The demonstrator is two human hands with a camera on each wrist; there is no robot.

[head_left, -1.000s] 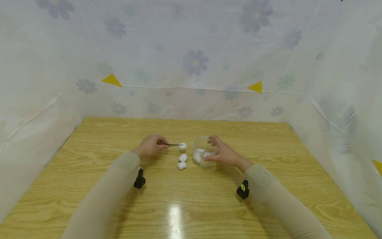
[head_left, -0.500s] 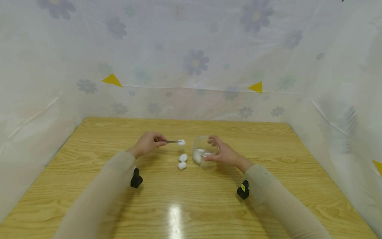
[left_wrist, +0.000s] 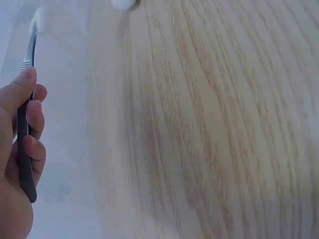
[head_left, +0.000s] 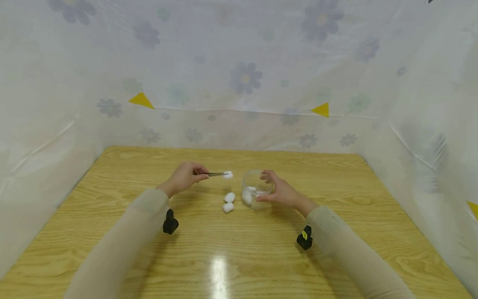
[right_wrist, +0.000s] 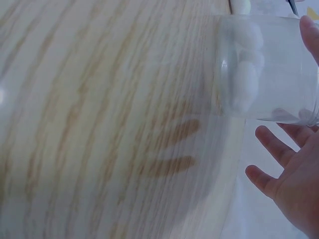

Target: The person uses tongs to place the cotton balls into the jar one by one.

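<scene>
My left hand (head_left: pixel 184 176) grips a pair of tweezers (left_wrist: pixel 25 149) with a dark handle and silver tips. Pinched in the tips is a white cotton ball (head_left: pixel 228 175), held above the table to the left of the jar. My right hand (head_left: pixel 285 192) holds a clear round jar (head_left: pixel 257 182) near its rim, thumb on one side and fingers on the other. The jar stands upright and lidless, with several white cotton balls (right_wrist: pixel 246 74) at its bottom. Two more cotton balls (head_left: pixel 229 202) lie close together on the table, left of the jar.
The wood-grain table (head_left: pixel 239 257) reaches back to a pale flowered curtain (head_left: pixel 239 62) that also hangs at both sides. Yellow triangles (head_left: pixel 141 101) are on the curtain. A small black camera sits under each wrist.
My left hand has risen and drawn slightly back, lifting the cotton ball in the tweezers up off the row on the table. The right hand and jar have stayed in place.
</scene>
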